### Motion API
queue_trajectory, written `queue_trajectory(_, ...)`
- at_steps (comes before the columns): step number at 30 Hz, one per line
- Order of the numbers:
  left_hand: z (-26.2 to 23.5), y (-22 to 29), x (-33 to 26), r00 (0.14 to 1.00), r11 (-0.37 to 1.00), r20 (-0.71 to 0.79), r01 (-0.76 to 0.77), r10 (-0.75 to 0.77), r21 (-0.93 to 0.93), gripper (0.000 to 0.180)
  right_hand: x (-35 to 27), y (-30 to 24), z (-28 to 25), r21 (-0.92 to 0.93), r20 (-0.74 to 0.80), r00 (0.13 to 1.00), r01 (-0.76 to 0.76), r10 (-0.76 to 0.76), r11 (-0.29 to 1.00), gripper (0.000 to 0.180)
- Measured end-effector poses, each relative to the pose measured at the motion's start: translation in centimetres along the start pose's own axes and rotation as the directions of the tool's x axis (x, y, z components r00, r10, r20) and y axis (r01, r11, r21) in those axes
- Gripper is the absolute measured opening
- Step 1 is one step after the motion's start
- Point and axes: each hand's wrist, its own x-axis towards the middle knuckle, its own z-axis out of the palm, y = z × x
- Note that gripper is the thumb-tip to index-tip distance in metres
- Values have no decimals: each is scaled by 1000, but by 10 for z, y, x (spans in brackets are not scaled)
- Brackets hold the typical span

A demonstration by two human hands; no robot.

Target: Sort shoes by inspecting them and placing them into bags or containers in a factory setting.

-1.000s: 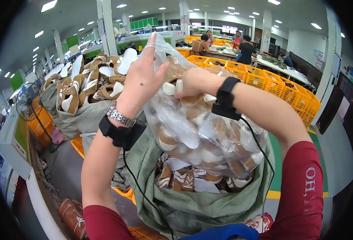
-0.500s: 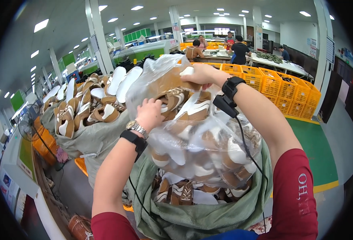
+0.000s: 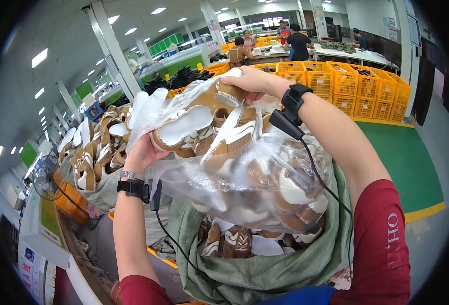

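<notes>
In front of me a clear plastic bag (image 3: pixel 219 185) full of tan and white shoe uppers rests on an open green woven sack (image 3: pixel 265 277). My left hand (image 3: pixel 144 154) is closed around the end of a tan shoe upper (image 3: pixel 188 125), whose white underside faces up at the bag's mouth. Closed on the heel part of another tan shoe upper (image 3: pixel 229 93), my right hand (image 3: pixel 257 83) is at the far side of the bag. More brown and white shoe uppers (image 3: pixel 237 243) lie inside the sack, beneath the bag. Both wrists carry black straps with cables.
To the left stands another sack heaped with tan shoe uppers (image 3: pixel 100 147). Stacked yellow crates (image 3: pixel 344 84) line the far right, beside a green floor area (image 3: pixel 394 162). Several people work at tables (image 3: pixel 356 56) at the back. A bench (image 3: pixel 56 218) edges the left, near a fan (image 3: pixel 44 175).
My left hand has moved left and down, and a white-bottomed shoe upper now shows in it. The bag's mouth is spread wider. My right hand has shifted slightly left and up.
</notes>
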Motion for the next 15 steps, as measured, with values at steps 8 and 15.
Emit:
queue_trajectory(8,-28,-14,8,988,990,64,-139,141,-40,47,-4,4,2,58,-50,999,8,-5,998,63)
queue_trajectory(15,-20,-38,9,950,909,24,-291,313,-299,55,0,14,-1,89,-63,998,15,-10,996,69)
